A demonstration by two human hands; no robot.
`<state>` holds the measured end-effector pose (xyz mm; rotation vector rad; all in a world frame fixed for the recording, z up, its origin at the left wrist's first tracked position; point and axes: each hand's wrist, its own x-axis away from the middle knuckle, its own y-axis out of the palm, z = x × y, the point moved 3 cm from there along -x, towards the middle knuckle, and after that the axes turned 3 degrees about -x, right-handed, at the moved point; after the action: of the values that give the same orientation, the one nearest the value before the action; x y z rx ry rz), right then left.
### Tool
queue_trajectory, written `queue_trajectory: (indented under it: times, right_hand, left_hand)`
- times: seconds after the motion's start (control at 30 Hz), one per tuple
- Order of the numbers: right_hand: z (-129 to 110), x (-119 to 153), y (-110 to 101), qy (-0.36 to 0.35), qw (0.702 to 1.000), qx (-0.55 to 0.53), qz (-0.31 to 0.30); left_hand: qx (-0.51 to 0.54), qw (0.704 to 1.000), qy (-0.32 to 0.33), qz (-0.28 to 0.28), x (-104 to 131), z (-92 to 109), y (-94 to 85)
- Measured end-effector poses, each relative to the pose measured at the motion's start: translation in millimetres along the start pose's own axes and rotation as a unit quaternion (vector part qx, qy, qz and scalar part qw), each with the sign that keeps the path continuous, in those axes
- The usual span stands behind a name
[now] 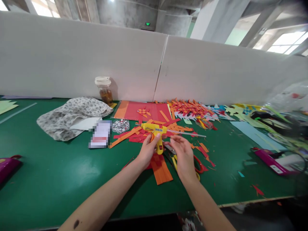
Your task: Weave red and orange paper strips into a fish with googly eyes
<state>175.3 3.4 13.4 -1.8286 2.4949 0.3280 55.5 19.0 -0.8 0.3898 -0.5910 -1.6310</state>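
Left hand (147,151) clasped round a yellow plastic glue gun (155,128), centre of the frame; its long axis runs left–right, pointing left. Translucent glue stick (192,134) extends rightward, nearer the loosely curled right hand (184,154), whose contact is unclear. Beyond: red and orange paper strips (126,136).

The green table (79,189) bears a cloth (57,118) and phone (102,131) at left, a tub (120,126) just right of the phone, paper strips (136,132) at centre, scissors (175,163) and orange paper (163,172) nearer, blue card (257,135) and a purple box (268,160) at right.
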Motion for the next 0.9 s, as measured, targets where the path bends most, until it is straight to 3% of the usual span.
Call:
queue_trajectory:
  times: [0.03, 0.1, 0.2, 0.33, 0.47, 0.63, 0.9]
  right_hand:
    - [1, -8, -4, 0.033, 0.998, -0.041, 0.023]
    - [2, -24, -7, 0.065, 0.993, -0.096, -0.015]
    - [2, -41, -10, 0.041, 0.988, -0.140, -0.049]
    - [5, -48, -12, 0.013, 0.980, -0.200, -0.007]
    - [10, -46, -13, 0.044, 0.969, -0.241, 0.032]
    - [12, -44, -14, 0.071, 0.967, -0.240, 0.051]
    - [13, -43, -16, 0.045, 0.978, -0.199, 0.045]
  left_hand:
    - [0.005, 1.000, 0.004, -0.014, 1, 2, 1.1]
    - [0.006, 1.000, 0.008, -0.026, 2, 4, 3.5]
    - [-0.001, 0.999, 0.000, -0.034, 2, 3, 6.0]
    - [-0.003, 0.999, -0.005, -0.040, 2, -2, 5.2]
    - [-0.013, 0.998, 0.000, -0.058, 4, -7, 4.9]
    - [-0.019, 0.998, -0.006, -0.053, 4, -12, 5.0]
    - [-0.039, 0.998, -0.003, -0.038, 5, -9, 5.4]
